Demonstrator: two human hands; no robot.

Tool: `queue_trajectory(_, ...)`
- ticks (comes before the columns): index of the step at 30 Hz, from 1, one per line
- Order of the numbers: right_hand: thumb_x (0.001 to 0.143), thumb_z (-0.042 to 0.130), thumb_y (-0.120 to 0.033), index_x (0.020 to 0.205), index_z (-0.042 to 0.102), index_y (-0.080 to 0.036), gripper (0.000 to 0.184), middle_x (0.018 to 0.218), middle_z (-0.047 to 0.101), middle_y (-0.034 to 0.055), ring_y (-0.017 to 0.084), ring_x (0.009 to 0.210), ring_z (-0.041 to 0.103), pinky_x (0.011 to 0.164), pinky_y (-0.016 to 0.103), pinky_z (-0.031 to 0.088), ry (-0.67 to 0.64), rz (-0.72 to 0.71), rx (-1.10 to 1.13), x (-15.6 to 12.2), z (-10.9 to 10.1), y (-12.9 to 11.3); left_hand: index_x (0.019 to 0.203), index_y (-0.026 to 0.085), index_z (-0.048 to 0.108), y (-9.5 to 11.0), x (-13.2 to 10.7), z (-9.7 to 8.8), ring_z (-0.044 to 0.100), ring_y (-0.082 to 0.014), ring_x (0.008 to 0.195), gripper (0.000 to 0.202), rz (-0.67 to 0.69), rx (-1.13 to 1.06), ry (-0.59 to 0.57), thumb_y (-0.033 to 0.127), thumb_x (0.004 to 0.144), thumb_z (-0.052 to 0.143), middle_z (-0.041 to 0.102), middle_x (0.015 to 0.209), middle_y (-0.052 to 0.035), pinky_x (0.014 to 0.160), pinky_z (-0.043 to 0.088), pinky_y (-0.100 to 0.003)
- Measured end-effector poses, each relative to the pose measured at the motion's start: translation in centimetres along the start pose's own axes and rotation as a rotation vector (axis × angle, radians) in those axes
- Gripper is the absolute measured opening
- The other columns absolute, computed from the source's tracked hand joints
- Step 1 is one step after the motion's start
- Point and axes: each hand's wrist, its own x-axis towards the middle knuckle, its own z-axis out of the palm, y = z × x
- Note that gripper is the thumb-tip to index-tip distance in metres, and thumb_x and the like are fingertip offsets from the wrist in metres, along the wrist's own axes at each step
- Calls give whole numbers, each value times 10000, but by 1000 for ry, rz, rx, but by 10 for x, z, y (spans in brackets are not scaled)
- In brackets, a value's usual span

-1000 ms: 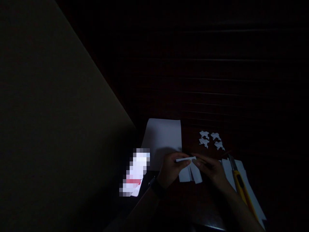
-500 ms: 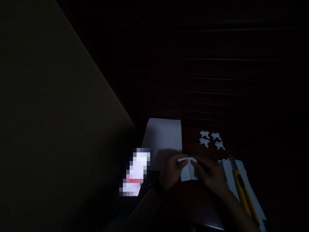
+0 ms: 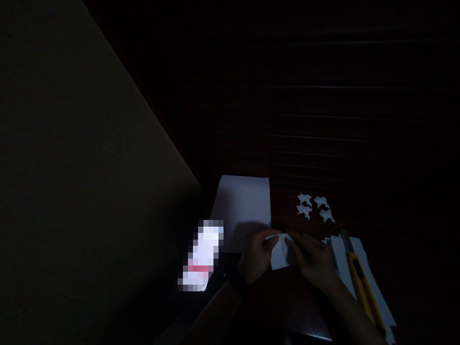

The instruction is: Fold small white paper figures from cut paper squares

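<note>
Between my two hands is a small piece of white paper [image 3: 281, 256] with a crease running down its middle. My left hand [image 3: 254, 254] pinches its upper left part, thumb on top. On the upper right, my right hand [image 3: 313, 258] presses its thumb on the paper, with the fingers behind it. A dark band [image 3: 238, 282] circles my left wrist. Beyond my right hand lie several small folded paper figures [image 3: 304, 211] in two rows. Dim light hides the fingertips behind the paper.
A large white sheet [image 3: 246, 201] lies behind my left hand. A lit phone [image 3: 203, 256], its screen blurred, is at the left. At the right, a yellow utility knife [image 3: 362, 287] with its blade out rests on a paper stack [image 3: 377, 282]. A pale wall [image 3: 89, 167] borders the left.
The paper's two halves have shifted in my fingers, and the crease line now shows shorter and fainter. Both hands keep nearly the same place; the other things have not moved.
</note>
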Motion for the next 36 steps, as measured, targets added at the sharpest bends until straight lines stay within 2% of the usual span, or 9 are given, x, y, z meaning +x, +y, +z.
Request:
queue_trajectory(19,855,495,-221,1137,583,-191,297,933,655,75,197,810,620,723,305,489,5,-24,-71,-3,5,3,964,162,676,-4,0,1,632,-187,797,258,21,84,20,302,849,492,692,893,-74,703,483,-263)
queue_trajectory(32,840,503,-195,1086,605,-194,266,936,668,72,195,820,625,733,302,493,30,-76,-29,-4,7,0,827,175,695,1,1,3,638,-177,793,158,13,52,60,289,779,596,702,839,-45,722,477,-255)
queue_trajectory(36,833,522,-208,1085,612,-207,268,948,671,63,190,827,627,749,295,489,6,-38,41,-4,6,-7,794,175,693,-1,2,3,641,-176,779,150,-1,27,73,296,768,608,704,807,-41,712,474,-251)
